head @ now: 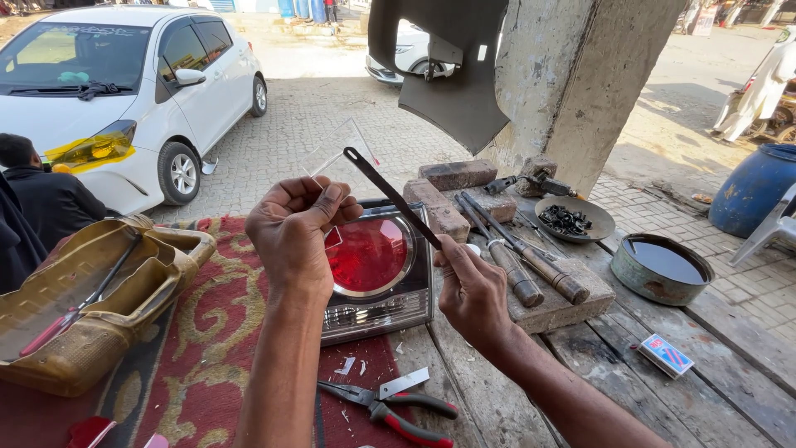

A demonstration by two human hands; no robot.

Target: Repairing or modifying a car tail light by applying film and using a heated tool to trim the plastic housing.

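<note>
A thin, flat, dark metal blade [391, 197], like a hacksaw blade with a small hole at its far end, runs on a long diagonal from 4 o'clock up to 10 o'clock. The right hand [471, 286] pinches its lower end between thumb and fingers. At 9 o'clock from the blade, the left hand [292, 228] pinches a clear, sharp-cornered shard of plastic [342, 148], thumb pressed against the fingers; the shard rises toward 12 o'clock, its edge close to the blade's tip.

Directly below both hands, at 6 o'clock, lies a car tail lamp [377, 265] with a glossy round red lens in a chromed surround. It rests partly on a red patterned rug [215, 332] and partly on rough wooden planks [705, 390]. Red-handled pliers [398, 408] lie at 6 o'clock, worn wooden-handled tools [522, 265] at 3 o'clock.
</note>
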